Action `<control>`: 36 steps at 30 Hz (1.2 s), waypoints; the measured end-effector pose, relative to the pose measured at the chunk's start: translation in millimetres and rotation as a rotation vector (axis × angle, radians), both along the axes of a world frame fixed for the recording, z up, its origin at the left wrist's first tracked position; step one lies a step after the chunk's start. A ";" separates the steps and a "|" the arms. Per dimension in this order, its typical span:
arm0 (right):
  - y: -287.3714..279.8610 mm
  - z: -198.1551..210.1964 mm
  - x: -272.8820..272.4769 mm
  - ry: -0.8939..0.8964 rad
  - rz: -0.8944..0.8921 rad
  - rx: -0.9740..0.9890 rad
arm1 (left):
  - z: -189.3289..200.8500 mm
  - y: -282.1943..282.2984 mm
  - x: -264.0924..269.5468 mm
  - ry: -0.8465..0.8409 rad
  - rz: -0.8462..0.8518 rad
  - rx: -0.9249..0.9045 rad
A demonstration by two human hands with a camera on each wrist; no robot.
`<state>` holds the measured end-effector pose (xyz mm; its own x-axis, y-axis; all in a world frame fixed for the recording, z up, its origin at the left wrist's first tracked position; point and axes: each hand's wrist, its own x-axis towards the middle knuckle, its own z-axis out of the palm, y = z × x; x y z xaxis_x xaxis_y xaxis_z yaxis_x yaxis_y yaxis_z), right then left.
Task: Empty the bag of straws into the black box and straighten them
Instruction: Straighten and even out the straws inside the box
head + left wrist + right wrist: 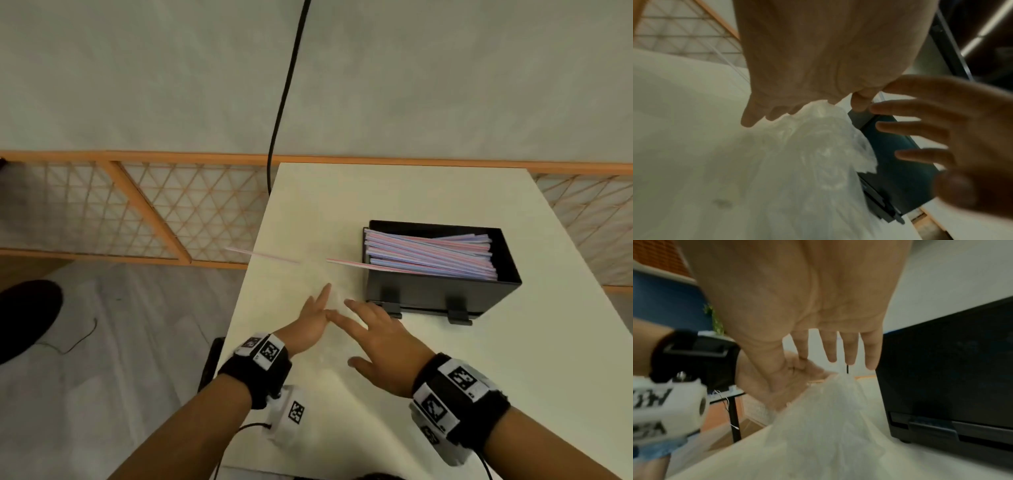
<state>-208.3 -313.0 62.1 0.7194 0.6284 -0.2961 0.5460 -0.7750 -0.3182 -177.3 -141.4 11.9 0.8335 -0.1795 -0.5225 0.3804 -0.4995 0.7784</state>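
We see one black box [442, 294], open-topped, on the right part of a pale table [342, 202]. One thick bundle of pink, blue & white straws [428, 253] lies inside; too many to count. Their long axis runs left-right along the box, some slightly fanned. One stray straw [349, 263] pokes out over the box's left end, pointing left across the table. Another stray straw [263, 255] lies further left, same axis, its far end overhanging the table's left edge.

One clear plastic bag [807, 162], crumpled, sits on the table just left of the box, w/ both hands at it. Left hand [311, 325]: fingers straight, fingertips on the bag's top; actual grip unclear. Right hand [376, 339]: fingers spread wide, palm down over the bag, holding nothing, touching the left hand's fingers.
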 end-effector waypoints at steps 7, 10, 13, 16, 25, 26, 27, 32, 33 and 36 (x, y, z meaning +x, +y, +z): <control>13.4 -30.0 16.8 -0.019 -0.161 -0.259 | -3.8 65.2 38.5 -0.210 0.021 0.182; 13.5 -36.1 20.5 -0.013 -0.225 -0.278 | -4.4 90.4 67.2 -0.294 0.066 0.329; 20.8 -37.4 25.5 -0.035 -0.248 -0.263 | -11.5 96.2 105.7 -0.336 0.064 0.540; 30.8 -37.1 29.9 -0.023 -0.254 -0.257 | -29.9 95.2 131.1 -0.265 -0.048 0.724; 45.0 -26.8 32.6 -0.023 -0.258 -0.287 | -60.6 80.0 138.9 -0.256 -0.209 0.990; 44.0 -24.9 33.0 -0.021 -0.256 -0.295 | -59.5 79.7 138.3 -0.249 -0.214 1.003; 41.8 -22.4 32.9 -0.021 -0.251 -0.300 | -58.1 80.0 137.3 -0.250 -0.208 1.001; 21.6 -4.4 30.3 -0.061 -0.214 -0.228 | -23.8 72.7 124.7 -0.470 0.002 0.728; 17.5 -2.1 29.8 -0.070 -0.209 -0.219 | -13.3 69.2 119.5 -0.529 0.046 0.648; 6.5 8.2 26.4 -0.159 -0.214 -0.082 | 16.6 56.7 93.5 -0.681 0.146 0.414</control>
